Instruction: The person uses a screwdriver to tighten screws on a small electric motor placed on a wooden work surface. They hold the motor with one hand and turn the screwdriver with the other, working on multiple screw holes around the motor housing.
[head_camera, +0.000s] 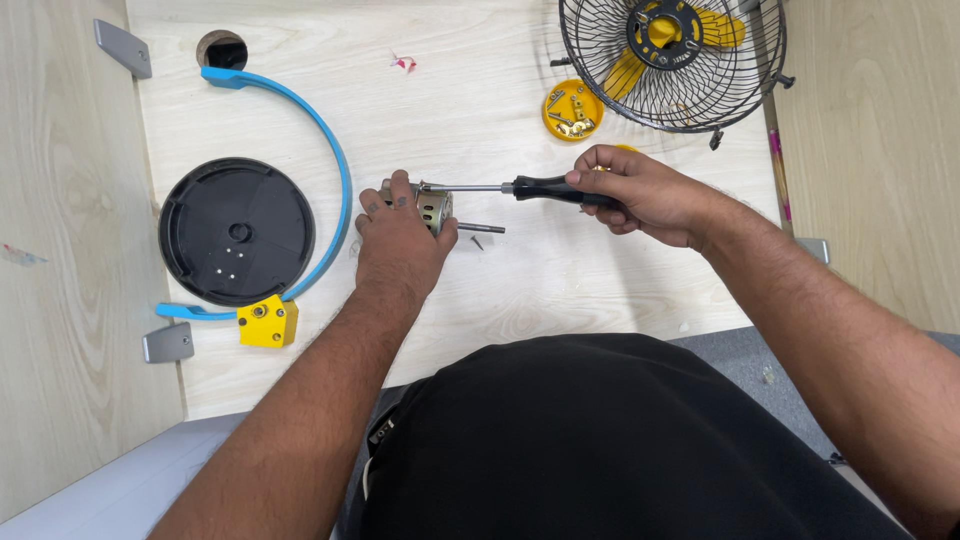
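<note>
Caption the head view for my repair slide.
Left hand steadies a small motor while right hand drives a screwdriver.

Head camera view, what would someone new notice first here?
At the centre of the pale wooden table, the left hand pins down a small metal motor while the right hand drives a black-handled screwdriver into it. A wire fan cage with yellow blades sits top right; a round black base lies left.

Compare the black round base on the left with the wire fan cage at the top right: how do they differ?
The black round base is a solid plastic disc lying flat; the wire fan cage is an open mesh, with yellow blades showing through. The base sits whole inside a blue curved bracket; the cage is cut off by the picture's top edge. Both are black, round, and untouched by either hand.
</note>
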